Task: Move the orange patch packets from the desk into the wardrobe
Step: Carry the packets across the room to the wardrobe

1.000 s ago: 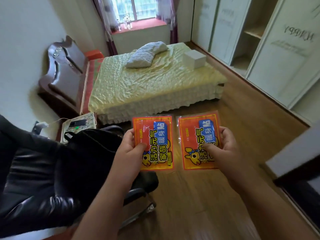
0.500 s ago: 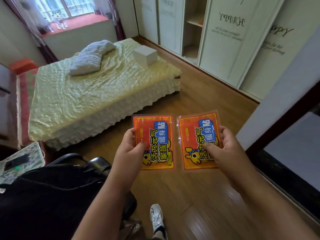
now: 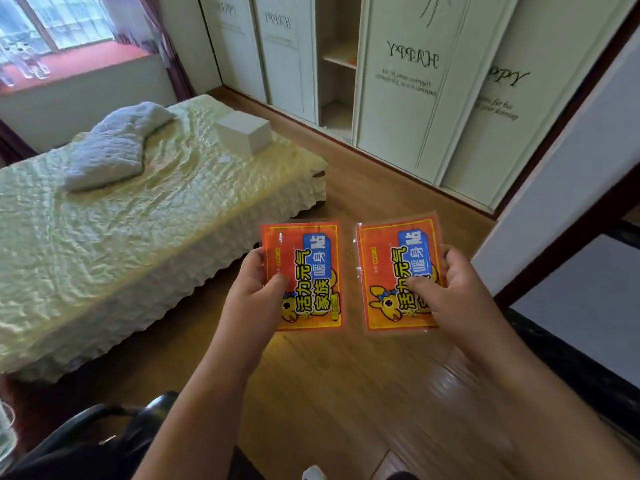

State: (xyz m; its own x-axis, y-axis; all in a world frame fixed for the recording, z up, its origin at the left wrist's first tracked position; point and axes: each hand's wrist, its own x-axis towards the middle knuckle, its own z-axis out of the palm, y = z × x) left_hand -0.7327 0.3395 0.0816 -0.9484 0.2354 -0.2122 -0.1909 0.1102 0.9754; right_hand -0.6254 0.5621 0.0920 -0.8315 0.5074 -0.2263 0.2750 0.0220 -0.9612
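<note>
I hold two orange patch packets side by side in front of me, above the wooden floor. My left hand (image 3: 256, 292) grips the left packet (image 3: 308, 268) by its left edge, thumb on its face. My right hand (image 3: 450, 292) grips the right packet (image 3: 391, 271) by its right edge, thumb across the print. The white wardrobe (image 3: 398, 98) runs along the far wall. One sliding door stands open on a narrow bay with shelves (image 3: 337, 60). The desk is not in view.
A bed (image 3: 138, 230) with a pale green cover fills the left, with a folded blanket (image 3: 114, 143) and a white box (image 3: 244, 131) on it. A black chair (image 3: 86, 441) sits at bottom left. A white wall and dark door frame (image 3: 554, 216) stand at right.
My view has swung right and moved toward the wardrobe: the bed slid left and the open wardrobe bay came nearer. Both packets stay in my hands as before.
</note>
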